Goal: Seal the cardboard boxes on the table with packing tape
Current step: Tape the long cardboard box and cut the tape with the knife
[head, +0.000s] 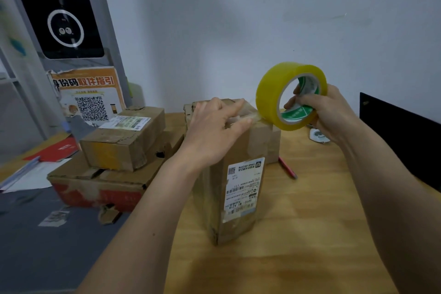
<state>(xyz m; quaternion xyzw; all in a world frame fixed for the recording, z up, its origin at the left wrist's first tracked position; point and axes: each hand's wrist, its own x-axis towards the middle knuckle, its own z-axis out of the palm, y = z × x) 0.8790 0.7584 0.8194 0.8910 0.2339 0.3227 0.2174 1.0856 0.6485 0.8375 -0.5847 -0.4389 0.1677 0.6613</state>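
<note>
Four cardboard boxes [235, 174], one tape roll [274, 93], two hands [214, 131], one red pen [287, 167], one poster [90, 95]

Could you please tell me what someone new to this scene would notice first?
The yellow tape roll stands out, held up at the right by the right hand, fingers through its core. Beside it, the left hand presses a tape strip onto the top of the upright box at centre. More boxes are stacked to the left.
</note>
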